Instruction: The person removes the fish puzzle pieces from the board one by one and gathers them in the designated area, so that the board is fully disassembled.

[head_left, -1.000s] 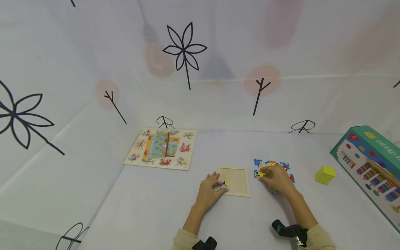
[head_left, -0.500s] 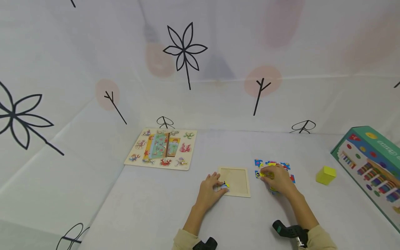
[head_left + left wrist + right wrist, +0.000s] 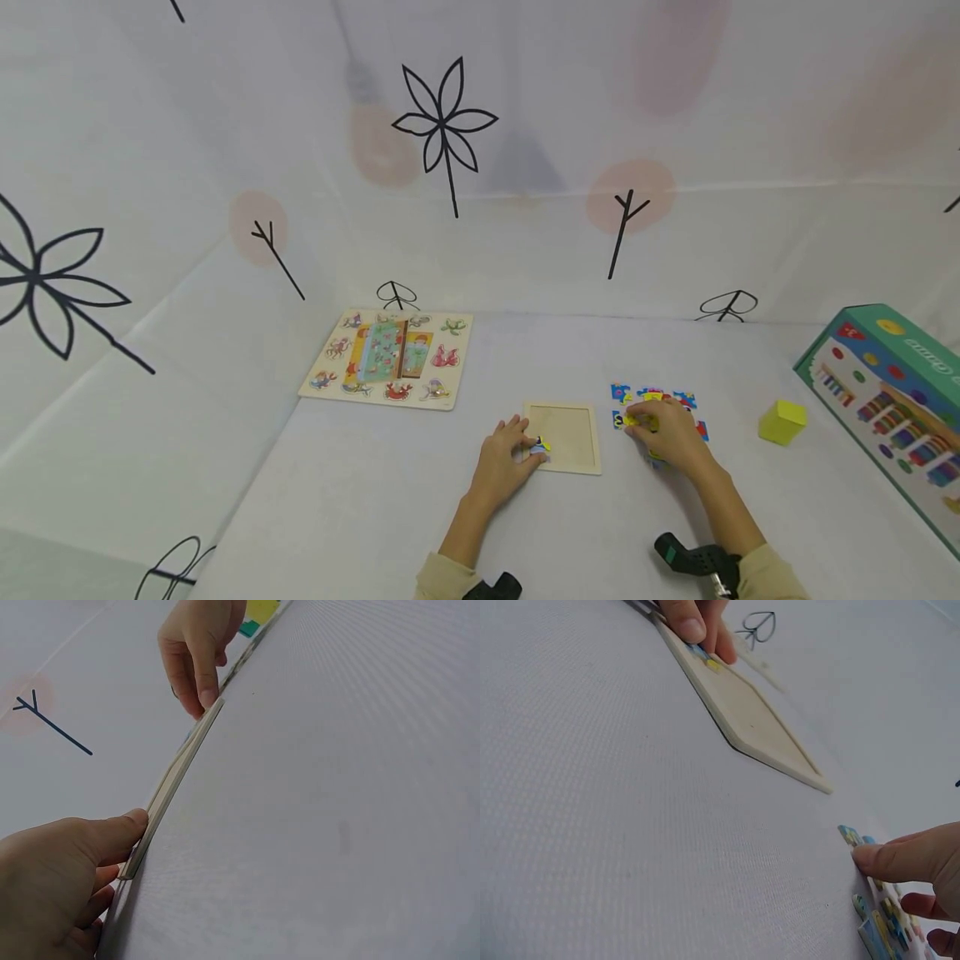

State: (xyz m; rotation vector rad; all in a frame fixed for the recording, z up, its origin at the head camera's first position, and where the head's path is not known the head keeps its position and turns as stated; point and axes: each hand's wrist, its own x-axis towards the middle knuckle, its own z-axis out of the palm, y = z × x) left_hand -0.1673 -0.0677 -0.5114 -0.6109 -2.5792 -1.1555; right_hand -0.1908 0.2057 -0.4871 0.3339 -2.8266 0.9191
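A shallow square wooden puzzle tray lies flat on the white table. My left hand is at its left edge, thumb and index finger closed about a small blue and yellow puzzle piece inside the rim. The right wrist view shows that piece under the left fingertips. Right of the tray, several colourful puzzle pieces lie in loose rows. My right hand is over them, its thumb and index finger pinching a yellow-printed piece. The hand covers part of the pieces behind it.
A wooden board with sea-animal pictures lies at the back left. To the right stand a yellow block and a large green toy box. Behind the table hangs a white cloth with plant drawings.
The yellow piece at my right fingertips showed more a second ago; the fingers have turned slightly over it. My left hand stays where it was on the tray.
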